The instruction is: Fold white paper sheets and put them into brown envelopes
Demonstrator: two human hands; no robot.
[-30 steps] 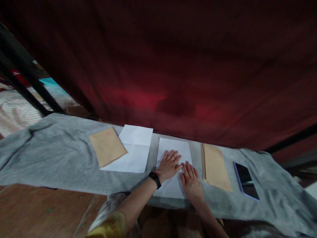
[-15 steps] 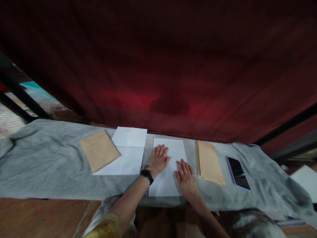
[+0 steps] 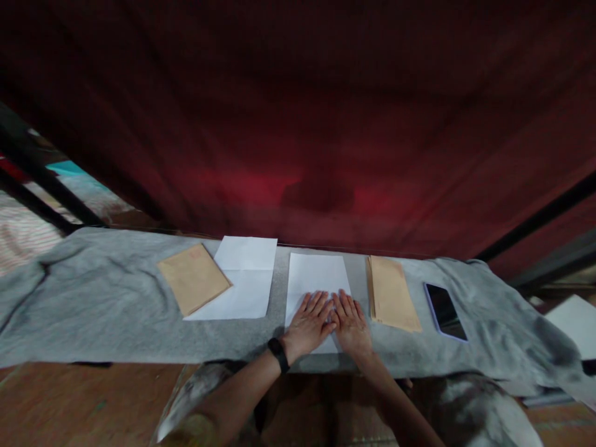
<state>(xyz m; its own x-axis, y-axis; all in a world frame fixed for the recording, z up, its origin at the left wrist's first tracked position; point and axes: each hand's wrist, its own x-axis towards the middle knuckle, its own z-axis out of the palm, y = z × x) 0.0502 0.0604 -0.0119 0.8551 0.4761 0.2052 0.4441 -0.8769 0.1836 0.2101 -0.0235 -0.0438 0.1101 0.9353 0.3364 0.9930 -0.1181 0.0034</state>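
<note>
A white sheet of paper lies lengthwise in front of me on a grey cloth. My left hand, with a black band on its wrist, rests palm down across the middle of the sheet, fingers stretched out. Right beside it, my right hand is also flat on the paper, its fingers pointing away from me. The two hands meet at the thumbs and hide much of the sheet's nearer half. Neither hand grips anything.
Left of the sheet, brown envelopes overlap another creased white paper. On the right are a stack of brown envelopes and a phone in a purple case. A dark red curtain hangs behind the grey cloth.
My left hand has slid back toward me along the sheet and now lies against my right hand. The right hand has stayed nearly in place; the view has shifted slightly.
</note>
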